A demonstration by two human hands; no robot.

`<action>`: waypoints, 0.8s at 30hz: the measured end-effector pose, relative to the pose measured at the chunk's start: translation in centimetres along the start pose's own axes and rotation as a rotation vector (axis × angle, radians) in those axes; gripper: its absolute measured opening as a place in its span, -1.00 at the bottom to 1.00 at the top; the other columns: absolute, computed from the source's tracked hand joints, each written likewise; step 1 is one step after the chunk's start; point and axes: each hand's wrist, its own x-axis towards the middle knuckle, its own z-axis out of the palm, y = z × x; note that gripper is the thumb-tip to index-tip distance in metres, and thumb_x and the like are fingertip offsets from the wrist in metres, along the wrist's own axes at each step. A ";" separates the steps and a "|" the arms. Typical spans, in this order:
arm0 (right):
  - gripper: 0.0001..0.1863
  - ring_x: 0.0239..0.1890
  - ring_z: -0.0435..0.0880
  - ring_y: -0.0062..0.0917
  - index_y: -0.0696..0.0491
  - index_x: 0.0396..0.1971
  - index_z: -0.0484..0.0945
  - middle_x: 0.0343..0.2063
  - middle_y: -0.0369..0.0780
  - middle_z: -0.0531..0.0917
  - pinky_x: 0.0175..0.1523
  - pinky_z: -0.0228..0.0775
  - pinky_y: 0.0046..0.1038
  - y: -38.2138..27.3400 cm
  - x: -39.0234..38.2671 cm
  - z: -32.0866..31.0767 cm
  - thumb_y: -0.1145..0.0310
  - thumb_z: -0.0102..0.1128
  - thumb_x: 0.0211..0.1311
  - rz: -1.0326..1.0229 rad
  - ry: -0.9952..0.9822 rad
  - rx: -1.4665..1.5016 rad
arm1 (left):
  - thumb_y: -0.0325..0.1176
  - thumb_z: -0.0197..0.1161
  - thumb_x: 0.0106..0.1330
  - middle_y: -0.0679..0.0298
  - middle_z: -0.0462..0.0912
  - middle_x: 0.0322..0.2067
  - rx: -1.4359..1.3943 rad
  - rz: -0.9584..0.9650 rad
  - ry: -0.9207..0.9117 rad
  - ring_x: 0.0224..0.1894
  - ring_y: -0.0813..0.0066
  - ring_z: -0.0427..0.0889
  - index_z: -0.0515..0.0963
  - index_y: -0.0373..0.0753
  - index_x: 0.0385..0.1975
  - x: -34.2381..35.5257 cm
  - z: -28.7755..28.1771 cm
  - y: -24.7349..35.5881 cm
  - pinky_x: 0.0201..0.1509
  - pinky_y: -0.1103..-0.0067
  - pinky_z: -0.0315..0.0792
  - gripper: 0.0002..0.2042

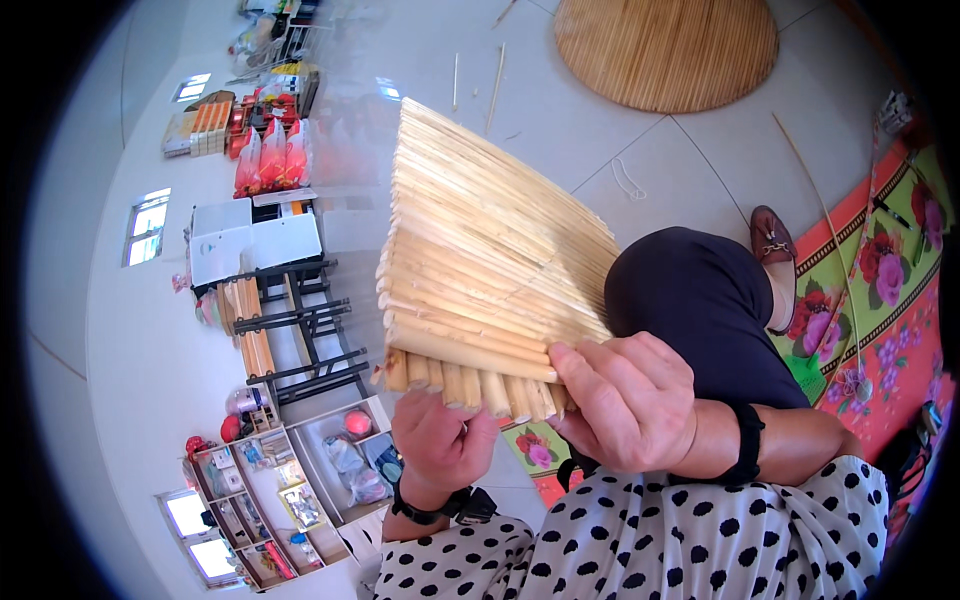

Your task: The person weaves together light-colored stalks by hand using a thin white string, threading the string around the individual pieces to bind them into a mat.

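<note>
A stiff panel of pale plant stalks (490, 240), laid side by side, slants up in front of me, its far end fanning wide. Along its near edge, several short cut stalk ends (480, 388) show in a second layer below the top one. My right hand (635, 400) is closed on the panel's near right corner, thumb and fingers pinching the outermost stalk. Below the cut ends my left hand (445, 440) is curled into a fist against the underside. The panel hides part of its fingers, and what they hold cannot be seen.
A round stalk mat (668, 50) lies on the tiled floor ahead, near loose stalks (497, 88) and a bit of string (628, 180). My dark-trousered knee (690, 300) touches the panel's right side. A flowered cloth (870, 270) covers the right. Shelves (265, 490) and folded tables (300, 320) stand left.
</note>
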 end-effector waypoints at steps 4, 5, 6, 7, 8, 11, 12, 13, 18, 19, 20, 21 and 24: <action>-0.59 -0.60 0.47 -0.53 0.32 -0.24 0.58 -0.55 -0.20 0.53 -0.54 0.21 -0.58 0.2 0.0 0.5 0.39 0.29 -0.12 -0.022 0.069 -0.017 | -0.58 0.30 -0.16 0.32 0.46 -0.68 0.000 0.031 0.019 -0.67 0.31 0.38 0.47 -0.18 -0.59 0.4 0.2 0.0 -0.54 0.49 0.20 -0.84; -0.59 -0.60 0.47 -0.53 0.33 -0.23 0.58 -0.55 -0.19 0.53 -0.53 0.21 -0.58 0.2 0.0 0.5 0.39 0.29 -0.12 -0.024 0.075 -0.019 | -0.57 0.30 -0.16 0.32 0.46 -0.68 0.011 0.036 0.028 -0.67 0.31 0.38 0.47 -0.18 -0.59 0.4 0.3 0.1 -0.54 0.49 0.20 -0.84; -0.58 -0.60 0.47 -0.53 0.33 -0.22 0.58 -0.55 -0.19 0.53 -0.53 0.21 -0.58 0.2 0.0 0.5 0.39 0.29 -0.13 -0.024 0.074 -0.021 | -0.57 0.30 -0.15 0.32 0.47 -0.67 0.023 0.042 0.037 -0.67 0.31 0.39 0.47 -0.18 -0.59 0.4 0.3 0.2 -0.54 0.49 0.20 -0.84; -0.58 -0.60 0.47 -0.53 0.33 -0.22 0.58 -0.55 -0.19 0.53 -0.53 0.22 -0.58 0.2 0.0 0.4 0.39 0.29 -0.13 -0.023 0.074 -0.025 | -0.57 0.30 -0.15 0.32 0.47 -0.67 0.025 0.051 0.030 -0.68 0.30 0.38 0.47 -0.18 -0.59 0.6 0.2 0.2 -0.54 0.49 0.20 -0.84; -0.57 -0.60 0.47 -0.53 0.33 -0.21 0.58 -0.54 -0.18 0.53 -0.53 0.22 -0.58 0.2 0.0 0.4 0.39 0.29 -0.13 -0.023 0.074 -0.029 | -0.57 0.30 -0.15 0.32 0.47 -0.67 0.027 0.060 0.023 -0.68 0.30 0.38 0.47 -0.18 -0.59 0.7 0.1 0.3 -0.55 0.49 0.20 -0.84; -0.56 -0.59 0.47 -0.53 0.33 -0.19 0.57 -0.54 -0.18 0.53 -0.53 0.23 -0.57 0.2 0.0 0.4 0.39 0.29 -0.12 -0.022 0.077 -0.033 | -0.58 0.29 -0.15 0.31 0.47 -0.68 0.021 0.088 0.012 -0.69 0.29 0.37 0.47 -0.19 -0.59 1.4 0.0 0.4 -0.55 0.48 0.20 -0.84; -0.56 -0.59 0.47 -0.53 0.33 -0.18 0.57 -0.53 -0.18 0.53 -0.53 0.23 -0.57 0.2 -0.1 0.4 0.39 0.29 -0.11 -0.024 0.077 -0.034 | -0.59 0.28 -0.15 0.31 0.47 -0.68 0.016 0.098 0.010 -0.69 0.29 0.37 0.47 -0.20 -0.58 1.6 0.0 0.4 -0.56 0.48 0.20 -0.84; -0.56 -0.59 0.47 -0.53 0.33 -0.18 0.57 -0.53 -0.18 0.53 -0.53 0.23 -0.57 0.2 -0.1 0.4 0.39 0.29 -0.10 -0.025 0.074 -0.034 | -0.59 0.28 -0.15 0.30 0.46 -0.68 0.008 0.100 0.018 -0.69 0.28 0.38 0.48 -0.20 -0.58 1.6 0.1 0.5 -0.57 0.48 0.21 -0.84; -0.57 -0.59 0.49 -0.52 0.31 -0.18 0.57 -0.53 -0.19 0.54 -0.53 0.26 -0.56 0.2 -0.1 0.3 0.37 0.30 -0.08 -0.016 0.066 -0.031 | -0.60 0.27 -0.11 0.25 0.46 -0.67 0.013 0.127 0.024 -0.68 0.25 0.41 0.48 -0.22 -0.55 2.2 0.2 0.8 -0.60 0.47 0.22 -0.85; -0.57 -0.58 0.49 -0.52 0.30 -0.19 0.58 -0.54 -0.20 0.54 -0.53 0.27 -0.56 0.3 -0.1 0.4 0.36 0.31 -0.08 -0.011 0.078 -0.028 | -0.60 0.26 -0.10 0.24 0.47 -0.67 0.033 0.127 0.004 -0.68 0.24 0.41 0.48 -0.23 -0.55 2.2 0.1 0.8 -0.61 0.47 0.23 -0.86; -0.58 -0.58 0.50 -0.51 0.29 -0.20 0.58 -0.54 -0.21 0.54 -0.53 0.28 -0.56 0.3 -0.1 0.4 0.35 0.31 -0.08 -0.006 0.091 -0.025 | -0.60 0.26 -0.09 0.23 0.48 -0.66 0.053 0.127 -0.016 -0.68 0.23 0.41 0.48 -0.23 -0.55 2.3 0.0 0.7 -0.61 0.47 0.23 -0.87; -0.56 -0.58 0.52 -0.48 0.28 -0.21 0.57 -0.53 -0.19 0.56 -0.51 0.31 -0.54 0.4 0.0 0.2 0.32 0.34 -0.09 0.005 0.066 -0.006 | -0.60 0.26 -0.08 0.22 0.48 -0.66 0.074 0.129 -0.036 -0.68 0.22 0.42 0.48 -0.24 -0.55 2.3 -0.1 0.7 -0.62 0.48 0.23 -0.87; -0.53 -0.59 0.55 -0.44 0.26 -0.22 0.56 -0.50 -0.17 0.59 -0.49 0.39 -0.51 0.6 0.2 -0.3 0.24 0.40 -0.09 0.045 -0.010 0.056 | -0.59 0.25 -0.05 0.20 0.50 -0.64 -0.002 0.054 -0.054 -0.69 0.19 0.41 0.50 -0.27 -0.52 2.1 -0.3 0.6 -0.62 0.47 0.23 -0.89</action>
